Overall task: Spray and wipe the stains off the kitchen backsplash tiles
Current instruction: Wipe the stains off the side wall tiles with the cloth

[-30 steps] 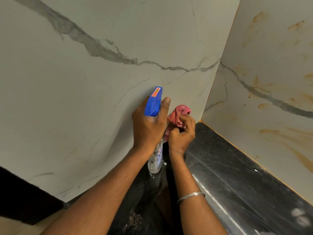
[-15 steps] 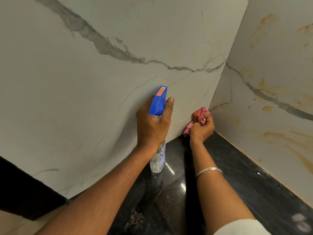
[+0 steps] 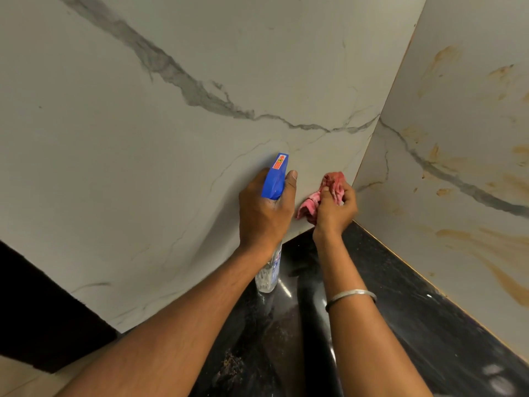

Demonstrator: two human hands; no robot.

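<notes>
One spray bottle (image 3: 275, 179), left hand (image 3: 263, 216); one pink cloth (image 3: 332, 180), right hand (image 3: 335, 214)

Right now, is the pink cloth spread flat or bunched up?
Bunched up: the pink cloth is crumpled into a wad, gripped in the right hand, with folds sticking out above and beside it.

The backsplash tiles (image 3: 143, 167) look smooth and marble-patterned with grey veins and a soft satin sheen; rusty brown stains (image 3: 492, 245) mark the right-hand wall. The countertop (image 3: 400, 310) is glossy, speckled black stone. The spray bottle (image 3: 274, 179) has a blue plastic head and a clear plastic body. The cloth (image 3: 332, 181) is crumpled pink fabric. The bangle (image 3: 350, 295) is shiny silver metal.
</notes>
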